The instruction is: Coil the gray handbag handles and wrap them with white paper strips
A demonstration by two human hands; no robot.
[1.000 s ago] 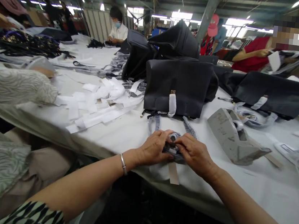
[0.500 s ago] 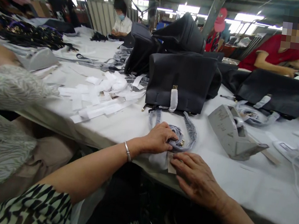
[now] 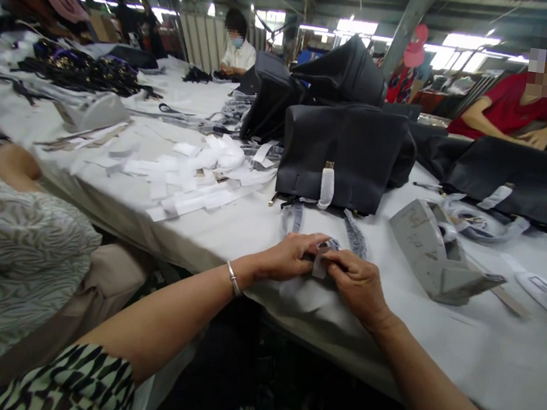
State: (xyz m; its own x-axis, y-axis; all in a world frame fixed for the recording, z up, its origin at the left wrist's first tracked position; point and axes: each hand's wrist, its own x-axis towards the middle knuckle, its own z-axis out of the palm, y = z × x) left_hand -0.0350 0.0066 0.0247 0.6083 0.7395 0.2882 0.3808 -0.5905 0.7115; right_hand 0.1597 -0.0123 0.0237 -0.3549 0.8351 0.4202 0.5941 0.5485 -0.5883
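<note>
the left hand [image 3: 287, 258] closes its fingers over the wrapped strap [image 3: 333, 244], which lies between both hands near the edge of the table [image 3: 437, 331], just before the black bag [image 3: 342, 150]. the right hand [image 3: 358, 285] pinches a tape strip [image 3: 318, 265] against it; half a second earlier this hand lay flat and lower.

Your table [image 3: 461, 334], covered in white cloth, carries a black handbag [image 3: 342, 153] straight ahead. Its wrapped strap [image 3: 357, 235] trails toward you. Loose white paper strips [image 3: 191, 185] lie to the left, and a grey tape dispenser [image 3: 434, 255] sits to the right.
</note>
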